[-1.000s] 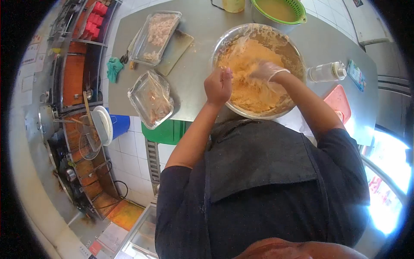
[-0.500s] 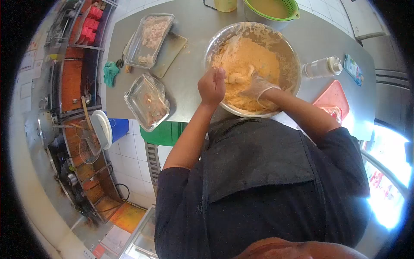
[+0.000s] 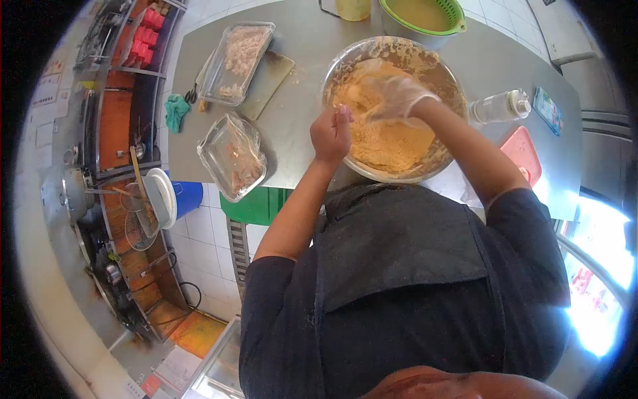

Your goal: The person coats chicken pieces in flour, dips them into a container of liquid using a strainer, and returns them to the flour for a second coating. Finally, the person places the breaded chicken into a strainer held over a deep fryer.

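Note:
A large metal bowl [image 3: 458, 149] holds orange-tan flour-like coating [image 3: 392, 147]. At its near left edge, my left hand [image 3: 331, 135] is bare and closed on the rim. My right hand [image 3: 399, 100], in a clear plastic glove, is inside the bowl over the coating. Its fingers are smeared by motion, so I cannot make out whether they hold anything. Some lumps covered in coating [image 3: 362, 96] show beside the gloved fingers, toward the bowl's far left.
Left on the metal table [image 3: 299, 100] are a glass dish of pale raw meat [image 3: 246, 53], a cutting board [image 3: 272, 76] and a plastic-covered dish [image 3: 232, 159]. A green strainer [image 3: 458, 20] stands behind the bowl. A clear bottle [image 3: 498, 106] and pink tray [image 3: 522, 153] sit right.
My gloved right hand has moved from the near middle of the bowl toward its far side, uncovering coating nearer me. My left hand stays at the rim. The view has shifted slightly.

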The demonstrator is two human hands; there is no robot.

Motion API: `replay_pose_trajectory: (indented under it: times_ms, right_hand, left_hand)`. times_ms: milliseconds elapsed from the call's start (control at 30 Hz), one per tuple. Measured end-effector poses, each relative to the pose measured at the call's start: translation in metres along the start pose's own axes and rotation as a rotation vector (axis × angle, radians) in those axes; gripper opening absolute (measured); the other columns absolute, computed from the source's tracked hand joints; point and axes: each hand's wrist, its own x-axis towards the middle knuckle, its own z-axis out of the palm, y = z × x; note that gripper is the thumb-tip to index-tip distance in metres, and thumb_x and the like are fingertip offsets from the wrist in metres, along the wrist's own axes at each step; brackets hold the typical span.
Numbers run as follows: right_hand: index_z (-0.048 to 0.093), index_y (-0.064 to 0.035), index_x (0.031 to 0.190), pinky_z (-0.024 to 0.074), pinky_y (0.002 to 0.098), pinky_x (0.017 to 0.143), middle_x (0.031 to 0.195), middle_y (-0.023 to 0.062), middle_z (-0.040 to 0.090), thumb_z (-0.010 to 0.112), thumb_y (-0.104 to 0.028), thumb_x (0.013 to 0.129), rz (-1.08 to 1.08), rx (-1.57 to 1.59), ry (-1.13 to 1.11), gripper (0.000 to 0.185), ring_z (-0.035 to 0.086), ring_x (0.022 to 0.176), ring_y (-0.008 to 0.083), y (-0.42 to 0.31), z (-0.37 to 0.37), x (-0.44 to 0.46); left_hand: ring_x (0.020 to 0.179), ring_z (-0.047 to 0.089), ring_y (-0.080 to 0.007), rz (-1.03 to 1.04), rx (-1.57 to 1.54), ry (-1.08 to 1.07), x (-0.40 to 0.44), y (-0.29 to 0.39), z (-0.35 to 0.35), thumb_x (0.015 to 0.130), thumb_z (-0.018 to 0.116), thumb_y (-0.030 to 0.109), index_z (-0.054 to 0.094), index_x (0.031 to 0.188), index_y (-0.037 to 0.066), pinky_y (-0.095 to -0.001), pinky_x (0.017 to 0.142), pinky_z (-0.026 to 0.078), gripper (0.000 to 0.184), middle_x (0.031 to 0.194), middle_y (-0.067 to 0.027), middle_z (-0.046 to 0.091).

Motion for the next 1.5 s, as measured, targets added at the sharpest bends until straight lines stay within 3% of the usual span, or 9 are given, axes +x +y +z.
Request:
replay_pose_trajectory:
  times_ms: [133, 233, 500, 600, 733, 900, 1100, 1400, 1500]
  right_hand:
    - [0.021, -0.0038, 0.156, 0.0515, 0.0493, 0.094, 0.127, 0.0324, 0.057, 0.069, -0.06, 0.078, 0.058, -0.231, 0.489, 0.108, 0.062, 0.115, 0.0412, -0.021, 0.104, 0.041]
    - [0.019, -0.0051, 0.156, 0.0518, 0.0505, 0.092, 0.13, 0.0293, 0.056, 0.069, -0.055, 0.08, 0.071, -0.109, 0.34, 0.104, 0.062, 0.114, 0.043, -0.034, 0.095, 0.035]
    - [0.057, -0.018, 0.136, 0.0528, 0.0474, 0.09, 0.12, 0.0159, 0.066, 0.069, -0.043, 0.084, -0.07, -0.103, -0.063, 0.058, 0.067, 0.107, 0.0341, 0.03, 0.065, 0.007]
    - [0.066, -0.0166, 0.124, 0.0535, 0.0473, 0.09, 0.121, 0.0152, 0.066, 0.07, -0.04, 0.083, -0.376, -0.008, -0.022, 0.048, 0.066, 0.107, 0.0357, 0.07, 0.095, 0.007]
    - [0.062, -0.0148, 0.129, 0.0547, 0.0461, 0.089, 0.122, 0.0154, 0.066, 0.071, -0.038, 0.082, -0.259, -0.022, 0.278, 0.053, 0.066, 0.108, 0.0349, 0.031, 0.056, 0.004]
    - [0.062, -0.0132, 0.13, 0.0528, 0.0459, 0.092, 0.119, 0.0173, 0.065, 0.069, -0.035, 0.085, -0.23, -0.106, 0.409, 0.051, 0.065, 0.11, 0.0349, 0.005, 0.079, 0.056]
    - [0.064, -0.0085, 0.121, 0.0565, 0.0445, 0.081, 0.111, 0.0181, 0.069, 0.075, -0.043, 0.078, -0.103, -0.233, -0.127, 0.057, 0.071, 0.089, 0.0371, -0.001, 0.03, 0.012]
    - [0.068, -0.0047, 0.113, 0.0544, 0.043, 0.084, 0.112, 0.0201, 0.07, 0.081, -0.042, 0.07, -0.256, -0.084, 0.169, 0.059, 0.067, 0.105, 0.0336, -0.014, 0.098, 0.041]
    - [0.06, -0.0062, 0.127, 0.0514, 0.0442, 0.09, 0.119, 0.0212, 0.068, 0.078, -0.042, 0.073, -0.067, -0.002, -0.436, 0.067, 0.064, 0.112, 0.0353, -0.021, 0.061, 0.028]
  left_hand:
    - [0.06, 0.057, -0.0146, 0.013, 0.022, 0.0, 0.0, 0.001, 0.0, 0.107, 0.042, 0.028, 0.061, 0.08, 0.002, -0.0301, 0.059, 0.047, 0.043, 0.069, -0.0068, 0.061]
    - [0.064, 0.065, -0.0294, -0.007, -0.02, -0.009, 0.002, 0.008, -0.002, 0.104, 0.047, 0.026, 0.065, 0.08, 0.003, -0.0388, 0.06, 0.049, 0.038, 0.069, -0.0122, 0.065]
    - [0.063, 0.065, -0.0292, -0.009, 0.007, -0.011, 0.001, 0.008, -0.004, 0.104, 0.047, 0.026, 0.064, 0.079, 0.003, -0.0382, 0.06, 0.049, 0.038, 0.069, -0.0122, 0.065]
    - [0.063, 0.065, -0.03, -0.031, -0.002, 0.006, 0.0, 0.007, -0.002, 0.105, 0.047, 0.027, 0.064, 0.079, 0.004, -0.0388, 0.06, 0.049, 0.038, 0.069, -0.0126, 0.065]
    - [0.061, 0.059, -0.0151, 0.0, 0.0, -0.005, 0.0, 0.002, -0.001, 0.107, 0.044, 0.031, 0.063, 0.08, 0.002, -0.0306, 0.059, 0.048, 0.044, 0.07, -0.0072, 0.064]
    - [0.061, 0.059, -0.0155, 0.011, 0.037, -0.016, -0.001, 0.002, 0.0, 0.107, 0.044, 0.03, 0.062, 0.08, 0.002, -0.0307, 0.059, 0.047, 0.043, 0.07, -0.0071, 0.063]
    - [0.06, 0.058, -0.016, 0.007, 0.037, -0.013, 0.0, 0.001, -0.001, 0.107, 0.044, 0.029, 0.062, 0.081, 0.001, -0.0307, 0.059, 0.047, 0.042, 0.069, -0.0075, 0.062]
    - [0.06, 0.058, -0.0155, 0.024, 0.058, -0.038, 0.001, -0.004, 0.001, 0.107, 0.043, 0.03, 0.062, 0.081, 0.002, -0.0303, 0.059, 0.048, 0.043, 0.069, -0.0076, 0.062]
    - [0.06, 0.058, -0.0153, 0.008, 0.058, -0.043, 0.0, 0.002, -0.001, 0.107, 0.043, 0.03, 0.062, 0.08, 0.002, -0.0304, 0.059, 0.048, 0.043, 0.069, -0.0074, 0.063]
